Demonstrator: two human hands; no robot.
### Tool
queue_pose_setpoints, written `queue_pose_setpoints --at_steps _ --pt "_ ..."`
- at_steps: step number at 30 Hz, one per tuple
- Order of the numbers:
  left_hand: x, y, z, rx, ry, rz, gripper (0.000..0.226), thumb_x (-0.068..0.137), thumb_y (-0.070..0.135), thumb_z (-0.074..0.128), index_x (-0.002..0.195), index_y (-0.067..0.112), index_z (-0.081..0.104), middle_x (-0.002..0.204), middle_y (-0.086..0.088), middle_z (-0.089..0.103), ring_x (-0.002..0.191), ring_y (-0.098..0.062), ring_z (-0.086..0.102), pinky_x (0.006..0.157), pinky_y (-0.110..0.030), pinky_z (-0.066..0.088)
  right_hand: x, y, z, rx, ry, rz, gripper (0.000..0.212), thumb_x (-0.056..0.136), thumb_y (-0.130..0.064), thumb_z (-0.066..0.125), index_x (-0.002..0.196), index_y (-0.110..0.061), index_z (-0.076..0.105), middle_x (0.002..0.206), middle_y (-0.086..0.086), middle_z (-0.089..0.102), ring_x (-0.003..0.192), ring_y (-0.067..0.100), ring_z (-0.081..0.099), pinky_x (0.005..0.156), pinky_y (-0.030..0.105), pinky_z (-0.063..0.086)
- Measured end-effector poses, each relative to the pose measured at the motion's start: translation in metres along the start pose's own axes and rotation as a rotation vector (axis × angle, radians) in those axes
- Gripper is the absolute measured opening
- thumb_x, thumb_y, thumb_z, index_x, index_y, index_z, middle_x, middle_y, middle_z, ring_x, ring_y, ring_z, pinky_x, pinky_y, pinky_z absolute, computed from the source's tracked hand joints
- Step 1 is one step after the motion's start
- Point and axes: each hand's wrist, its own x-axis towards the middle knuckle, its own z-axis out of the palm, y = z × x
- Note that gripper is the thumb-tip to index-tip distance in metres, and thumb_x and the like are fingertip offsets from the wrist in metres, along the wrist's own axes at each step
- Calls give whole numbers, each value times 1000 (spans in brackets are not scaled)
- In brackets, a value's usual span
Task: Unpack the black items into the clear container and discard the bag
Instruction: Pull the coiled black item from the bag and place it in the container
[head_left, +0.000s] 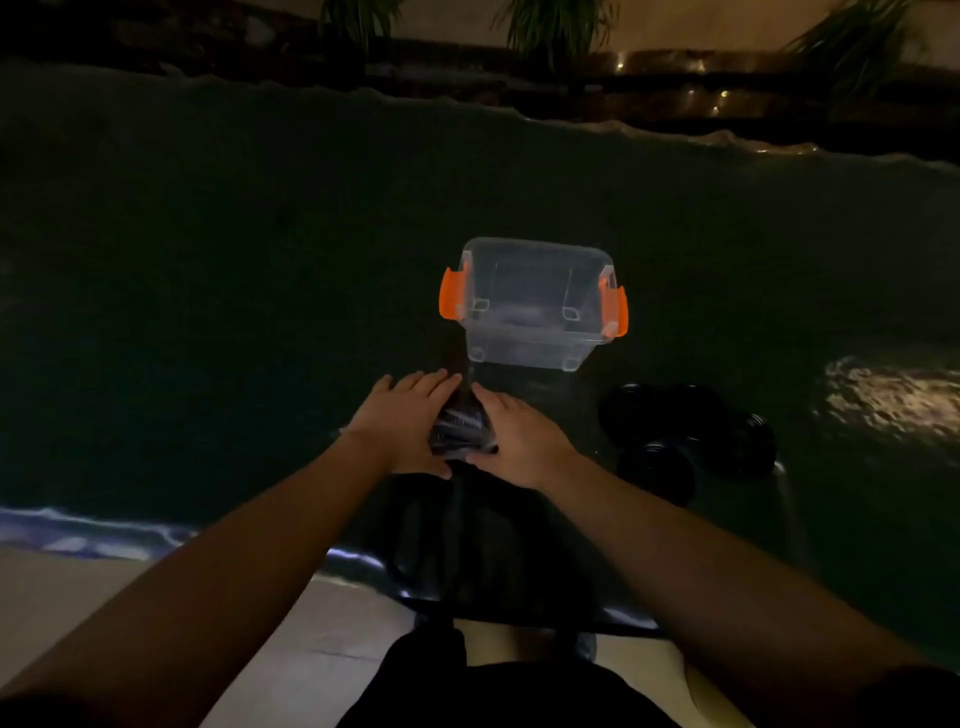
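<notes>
Both hands press in on a small bag (460, 428) that lies just in front of the clear container (535, 301). Left of the bag, the left hand (402, 423) lies nearly flat, fingers stretched forward and close together, its palm and thumb against the bag's left side. On the other side the right hand (511, 436) is likewise spread, fingers pointing forward, thumb at the bag's near edge. Neither hand is curled fully round the bag; they cup it between them.

Dark, ridged things show through the bag's shiny wrap, but the dim light hides what they are.

Directly beyond the bag stands the clear container, open at the top, with an orange latch (451, 293) on its left end and another orange latch (615, 304) on its right end. Something pale and blurred lies at its bottom; it cannot be made out.

Right of the bag, and nearer than the container, several round black items (685, 431) lie in a loose cluster on the dark table (208, 312).

Near the bag, toward the person, a dark wire-framed thing (498, 561) overhangs the table's edge; its form is unclear.
</notes>
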Motion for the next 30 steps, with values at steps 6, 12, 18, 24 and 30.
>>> queue_pose_setpoints --at_steps 6,12,18,24,30 --pt "5 3 -2 33 38 6 105 74 63 73 157 27 20 156 -2 40 137 -27 42 110 -51 37 1 -2 0 -41 15 7 96 88 -43 75 161 -18 17 153 10 47 132 30 50 108 44 43" --pt "2 1 -5 -60 63 -10 99 69 63 76 151 31 29 148 1 47 130 -25 47 105 -52 42 -5 -6 -8 -40 47 -53 87 89 -35 74 159 -20 24 150 10 50 129 31 52 104 49 46" --pt "-9 -7 -1 -392 260 -27 99 63 57 82 146 27 38 139 0 52 121 -24 53 99 -45 50 -15 -13 -45 -8 161 -144 80 89 -49 69 155 -22 33 147 6 53 128 25 54 104 46 46" --pt "-15 -2 14 -737 458 -102 99 54 58 86 138 33 39 130 12 50 116 -9 53 98 -31 49 -19 -14 -82 -48 423 -77 66 90 -66 55 141 -25 48 139 -1 56 127 17 49 104 42 46" --pt "-19 18 43 -1058 508 -179 100 52 61 91 130 51 29 122 33 44 111 20 51 82 1 41 -22 -29 -73 467 285 216 67 62 -74 73 115 -36 58 112 -13 66 100 3 64 84 35 57"
